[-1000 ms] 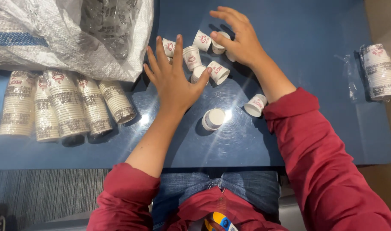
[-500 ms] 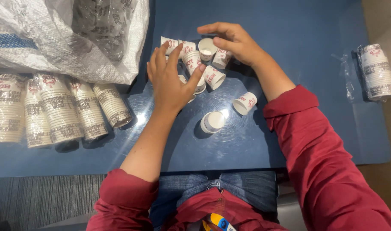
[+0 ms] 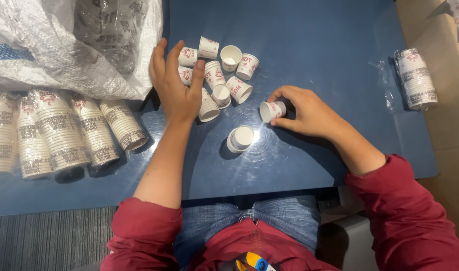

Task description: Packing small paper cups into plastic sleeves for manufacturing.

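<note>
left hand [image 3: 176,88]: open, fingers spread, palm down on loose paper cups [image 3: 217,68] scattered on blue table [image 3: 314,45]
right hand [image 3: 304,110]: fingers curled round one small cup [image 3: 271,111] lying on its side, mid-table
nearby: upturned cup [image 3: 240,138] just beside; sleeved cup stacks [image 3: 63,133] far left

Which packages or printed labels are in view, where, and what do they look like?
White woven sack: top left of blue table, crumpled, translucent.
Sleeved cup stacks: left edge, lying down, white with dark print.
Wrapped cup stack: right edge, clear film.
Loose small cups: centre, white with red print; right hand holds one.
</note>
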